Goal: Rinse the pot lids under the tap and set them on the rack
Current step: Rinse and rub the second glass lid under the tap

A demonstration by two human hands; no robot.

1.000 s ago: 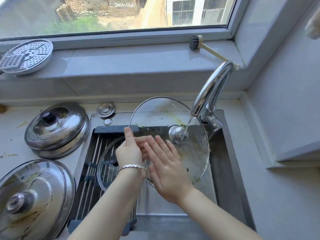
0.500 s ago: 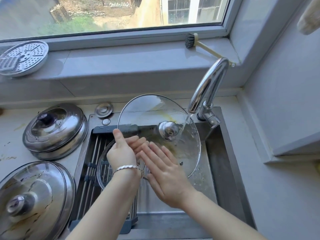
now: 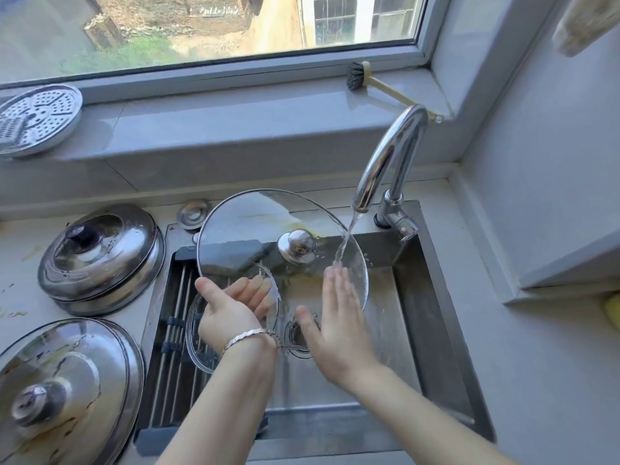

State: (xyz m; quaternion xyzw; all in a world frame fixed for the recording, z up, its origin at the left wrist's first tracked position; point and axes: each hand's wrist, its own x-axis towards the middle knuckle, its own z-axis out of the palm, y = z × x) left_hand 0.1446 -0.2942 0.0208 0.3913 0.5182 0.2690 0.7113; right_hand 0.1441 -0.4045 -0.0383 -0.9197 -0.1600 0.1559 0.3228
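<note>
Above sink [image 3: 432, 313] centre: barred by tilted glass lid [image 3: 255, 223]. Back right of sink: tap [image 3: 389, 162] arching over. Left part of sink: rack [image 3: 172, 317], smaller glass lid [image 3: 201, 347] lying on it. Left of sink: steel lid [image 3: 100, 256] and nearer steel lid [image 3: 67, 391] crowding counter [image 3: 543, 380]. Right of sink: open counter, free passage.

A wide window [image 3: 201, 28] spans the top of the frame, letting in bright daylight and showing grass and a pale building [image 3: 364, 18] outside. Below it runs a grey sill [image 3: 235, 109]; a plain grey wall [image 3: 553, 179] fills the right side above a light countertop [image 3: 553, 380].
</note>
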